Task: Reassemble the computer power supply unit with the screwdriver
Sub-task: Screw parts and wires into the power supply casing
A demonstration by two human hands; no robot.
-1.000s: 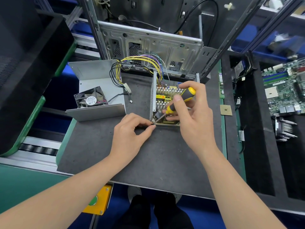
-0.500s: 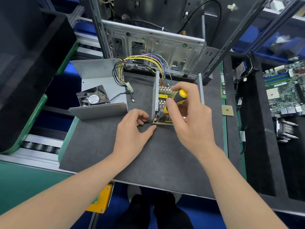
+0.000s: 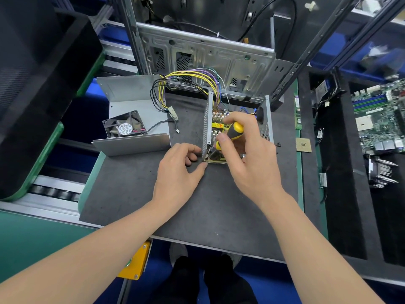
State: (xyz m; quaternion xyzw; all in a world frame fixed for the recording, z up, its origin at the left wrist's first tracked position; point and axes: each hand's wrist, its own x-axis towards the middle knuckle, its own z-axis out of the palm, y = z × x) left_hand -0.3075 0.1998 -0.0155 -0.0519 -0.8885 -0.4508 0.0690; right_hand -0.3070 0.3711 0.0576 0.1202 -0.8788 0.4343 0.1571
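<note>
- The open grey sheet-metal power supply chassis (image 3: pixel 207 126) sits on the dark grey bench mat (image 3: pixel 153 205), just in front of the bare metal computer case (image 3: pixel 208 53). Its tan circuit board (image 3: pixel 219 160) lies exposed between two upright walls.
- The right hand (image 3: pixel 252 163) is wrapped round the yellow-and-black screwdriver (image 3: pixel 234 132), thumb along the grip. The shaft slants down toward the board's near-left corner, and its tip is hidden.
- The left hand (image 3: pixel 179 172) has its fingers curled against the near end of the perforated left wall, with the thumb tip at the base corner. It appears to pinch that corner steady; whether a screw sits under it cannot be told.
- The chassis is probably stiff along its folds, though the thin walls may flex and their cut edges may be sharp. It is best held by a wall or a base corner, never by the board or its components.
- The yellow, black and purple wire bundle (image 3: pixel 186 77) looks springy and could tug the chassis sideways, so a bracing hand matters.
- The grey folded metal cover (image 3: pixel 135 106), carrying a black fan (image 3: pixel 125 128), lies apart on the left. It looks light; lift it by the folded sides and mind the thin fan lead.
- A slipping tip could gouge the fragile board, so press straight down the shaft.
</note>
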